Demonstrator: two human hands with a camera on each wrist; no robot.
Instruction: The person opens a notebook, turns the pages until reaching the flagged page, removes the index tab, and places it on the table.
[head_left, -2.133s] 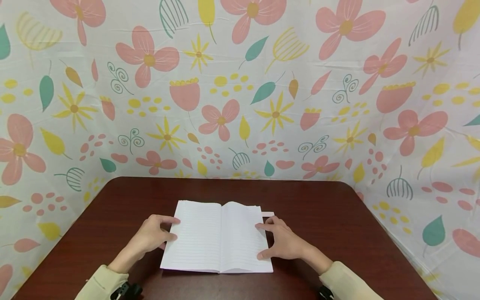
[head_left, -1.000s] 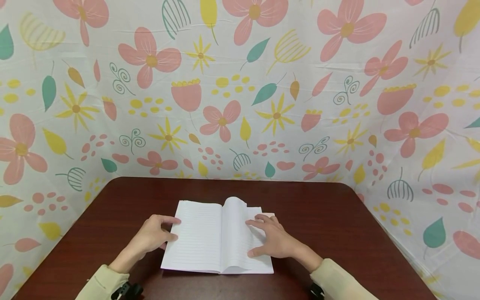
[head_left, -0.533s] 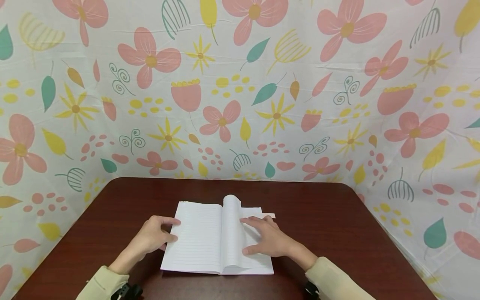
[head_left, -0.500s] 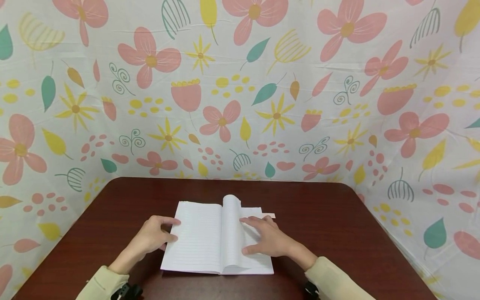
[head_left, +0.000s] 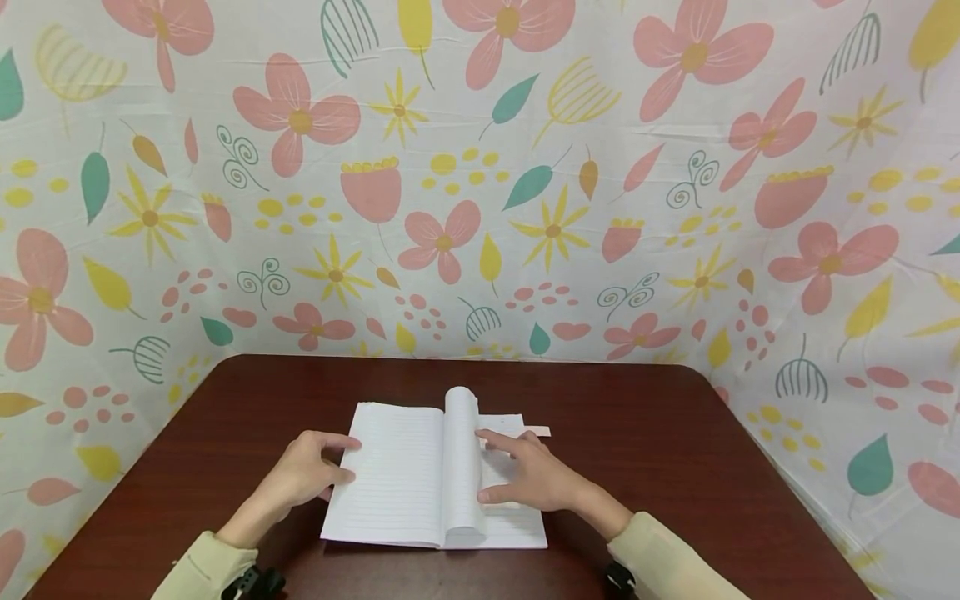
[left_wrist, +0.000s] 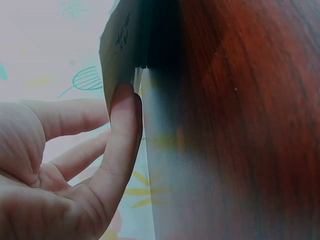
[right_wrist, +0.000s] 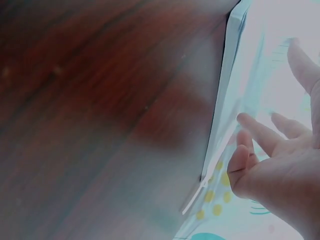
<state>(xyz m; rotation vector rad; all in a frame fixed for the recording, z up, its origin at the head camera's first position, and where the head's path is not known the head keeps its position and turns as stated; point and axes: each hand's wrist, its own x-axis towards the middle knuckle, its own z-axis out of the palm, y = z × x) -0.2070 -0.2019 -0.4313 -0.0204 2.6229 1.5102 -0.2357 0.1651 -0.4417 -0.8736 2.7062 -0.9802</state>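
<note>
An open notebook with lined white pages lies on the table. My left hand pinches its left edge, thumb and index finger on top and other fingers underneath. In the left wrist view those fingers press the underside of the cover, which bears dark handwriting. A page on the right side stands bent into a tall curl near the spine. Fingers spread, my right hand reaches over the right side, index fingertip and thumb tip at the curl's right edge. The right wrist view shows its fingers mostly extended beside the notebook's edge.
A pale strip sticks out from the notebook's upper right edge. The dark reddish-brown table surrounds the notebook. Behind and at both sides hangs a white cloth with flowers and leaves. Each wrist wears a small black device.
My right hand has slid left from the notebook's right edge, and the page has bent up into a tighter curl toward the spine. My left hand has kept its place.
</note>
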